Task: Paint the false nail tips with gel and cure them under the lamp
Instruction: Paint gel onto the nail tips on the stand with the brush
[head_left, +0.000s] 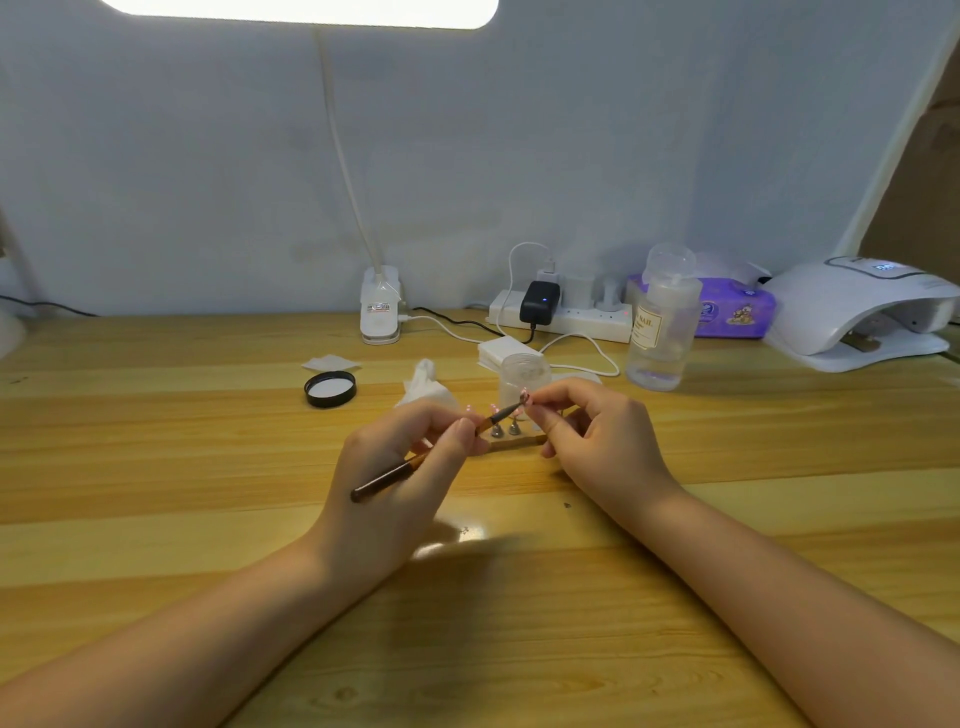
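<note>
You are gripping a thin dark-brown nail brush with a gold ferrule (435, 452) in your left hand (400, 467), fingers curled round its handle like a pen, the handle end pointing down toward your wrist and the bristle tip angling up to the right. Your right hand (597, 436) is pinching a small pink false nail tip (524, 398) between thumb and forefinger, holding it up just in front of a clear plastic jar (523, 375), and the brush tip is meeting that nail tip. Just below, between your two hands, a small wooden holder block (514, 441) is sitting on the pale wooden table (208, 467) with a few silver stands (506, 429) rising from it; more pink tips are showing above them, though they are too small to count. A crumpled white tissue (423, 387) is lying just behind your left hand, and a black round jar lid (330, 388) is resting farther left, near a flat white cotton pad (331, 362). The white domed curing lamp (857, 312) is standing at the far right of the table, well apart from your hands, its opening facing you. A clear pump bottle with a cream label (662, 322) is standing between the lamp and the jar, with a purple tissue pack (732, 309) and a white power strip (566, 317) behind it by the wall.
</note>
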